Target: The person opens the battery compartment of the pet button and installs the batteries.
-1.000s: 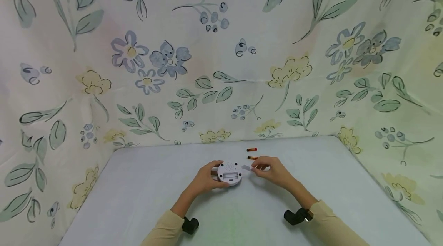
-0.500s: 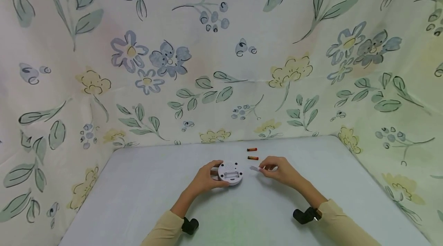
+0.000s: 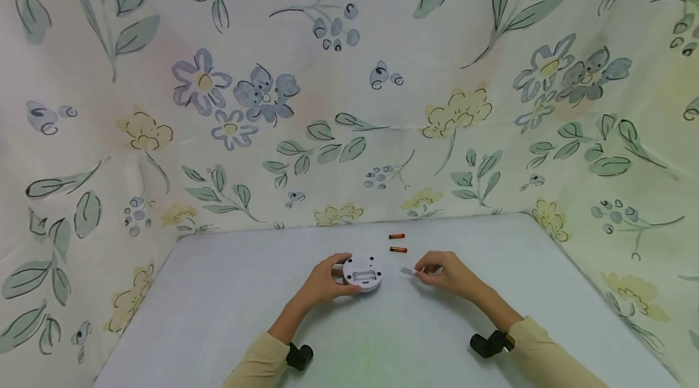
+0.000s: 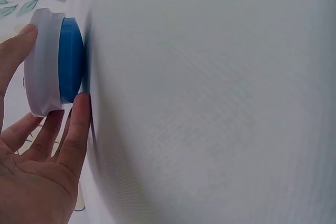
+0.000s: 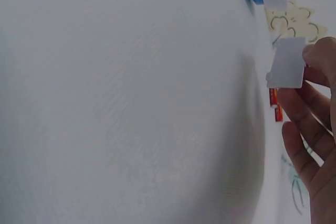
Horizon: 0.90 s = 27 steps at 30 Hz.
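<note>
In the head view, my left hand (image 3: 324, 279) grips a round white battery-powered device (image 3: 356, 265) by its side. The device lies with its base up, showing small dark feet, a patch of holes and an open battery compartment. Its blue part (image 4: 71, 60) faces the table in the left wrist view, with the thumb on the white rim and the fingers at the opposite side. To the right of it, my right hand (image 3: 445, 272) pinches a small flat white battery cover (image 5: 288, 62) between thumb and fingers. A small tab sticks out from the cover's edge.
Two orange-red and black batteries, one nearer (image 3: 398, 249) and one farther (image 3: 397, 236), lie on the white table (image 3: 246, 291) behind the hands. A floral cloth (image 3: 338, 96) hangs behind the table and along its sides.
My right hand has moved right, away from the device, with the battery cover, and slightly nearer me. The nearer battery has come fully into view. My left hand and the device stay in place.
</note>
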Each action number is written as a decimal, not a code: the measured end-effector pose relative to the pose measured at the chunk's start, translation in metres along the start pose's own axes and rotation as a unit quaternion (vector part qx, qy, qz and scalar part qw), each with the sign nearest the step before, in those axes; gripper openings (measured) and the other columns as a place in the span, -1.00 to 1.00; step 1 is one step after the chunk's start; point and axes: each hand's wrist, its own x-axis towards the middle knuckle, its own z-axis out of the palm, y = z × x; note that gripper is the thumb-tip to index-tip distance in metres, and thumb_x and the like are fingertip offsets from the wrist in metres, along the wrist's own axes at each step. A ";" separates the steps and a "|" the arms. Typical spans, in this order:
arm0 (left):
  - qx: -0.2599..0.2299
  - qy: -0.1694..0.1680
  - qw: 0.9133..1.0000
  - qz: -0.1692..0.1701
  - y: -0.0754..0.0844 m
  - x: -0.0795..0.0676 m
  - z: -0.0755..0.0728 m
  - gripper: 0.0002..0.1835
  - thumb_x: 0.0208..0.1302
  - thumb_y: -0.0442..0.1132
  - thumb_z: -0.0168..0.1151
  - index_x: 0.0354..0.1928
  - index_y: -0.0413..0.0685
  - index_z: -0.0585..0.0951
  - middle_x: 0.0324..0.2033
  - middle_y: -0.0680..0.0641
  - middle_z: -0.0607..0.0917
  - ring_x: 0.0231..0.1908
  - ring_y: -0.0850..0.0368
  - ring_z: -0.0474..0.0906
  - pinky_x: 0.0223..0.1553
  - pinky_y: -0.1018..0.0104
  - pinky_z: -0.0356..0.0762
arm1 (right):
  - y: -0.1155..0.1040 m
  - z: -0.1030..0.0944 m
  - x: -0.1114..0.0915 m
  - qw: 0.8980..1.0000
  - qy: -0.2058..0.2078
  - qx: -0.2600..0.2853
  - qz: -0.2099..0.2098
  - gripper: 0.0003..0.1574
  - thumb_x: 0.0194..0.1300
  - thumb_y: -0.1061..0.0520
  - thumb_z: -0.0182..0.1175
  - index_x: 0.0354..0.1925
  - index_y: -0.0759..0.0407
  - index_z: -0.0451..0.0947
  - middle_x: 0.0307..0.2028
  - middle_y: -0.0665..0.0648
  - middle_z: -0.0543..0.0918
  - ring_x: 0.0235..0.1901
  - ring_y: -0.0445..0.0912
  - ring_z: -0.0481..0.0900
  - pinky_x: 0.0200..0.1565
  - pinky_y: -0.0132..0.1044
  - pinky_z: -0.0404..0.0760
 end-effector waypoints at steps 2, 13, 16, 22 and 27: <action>-0.001 0.000 1.000 0.000 0.000 0.000 0.000 -0.13 0.10 -0.12 0.61 0.40 -0.25 0.41 0.28 -0.22 0.50 0.09 -0.17 0.58 0.00 0.02 0.60 | 0.000 0.000 -0.002 1.000 -0.005 0.002 0.001 -0.93 0.28 0.30 0.40 -0.24 0.20 0.74 -0.32 -0.08 0.70 -0.37 -0.21 0.61 -0.31 -0.24 0.66; 0.003 0.001 1.000 0.002 -0.001 0.000 0.000 -0.14 0.11 -0.12 0.60 0.41 -0.24 0.41 0.30 -0.23 0.48 0.10 -0.18 0.58 0.00 0.03 0.60 | -0.001 0.003 -0.006 0.999 -0.041 0.021 0.016 -0.89 0.27 0.30 0.39 -0.24 0.12 0.74 -0.30 -0.08 0.71 -0.33 -0.20 0.59 -0.27 -0.26 0.64; 0.001 -0.001 1.000 0.004 -0.001 0.000 -0.001 -0.14 0.12 -0.11 0.60 0.41 -0.24 0.41 0.30 -0.23 0.48 0.10 -0.18 0.58 0.01 0.03 0.60 | 0.000 0.002 -0.007 0.999 -0.043 0.019 0.013 -0.94 0.30 0.24 0.39 -0.24 0.11 0.74 -0.30 -0.03 0.71 -0.32 -0.21 0.59 -0.26 -0.27 0.64; 0.003 -0.003 1.000 0.008 0.000 -0.001 -0.001 -0.15 0.12 -0.11 0.59 0.40 -0.25 0.42 0.29 -0.23 0.50 0.08 -0.16 0.59 0.00 0.02 0.60 | 0.002 -0.001 -0.007 0.999 -0.031 0.010 -0.004 -0.94 0.32 0.20 0.41 -0.22 0.08 0.73 -0.30 0.00 0.72 -0.33 -0.21 0.61 -0.28 -0.25 0.65; 0.008 -0.002 1.000 0.012 -0.001 -0.001 -0.002 -0.16 0.12 -0.12 0.59 0.39 -0.25 0.43 0.28 -0.23 0.50 0.07 -0.16 0.59 0.02 -0.01 0.59 | 0.004 -0.006 -0.007 1.000 -0.018 -0.006 0.018 -0.90 0.31 0.21 0.41 -0.18 0.12 0.72 -0.29 0.01 0.71 -0.31 -0.20 0.63 -0.26 -0.24 0.66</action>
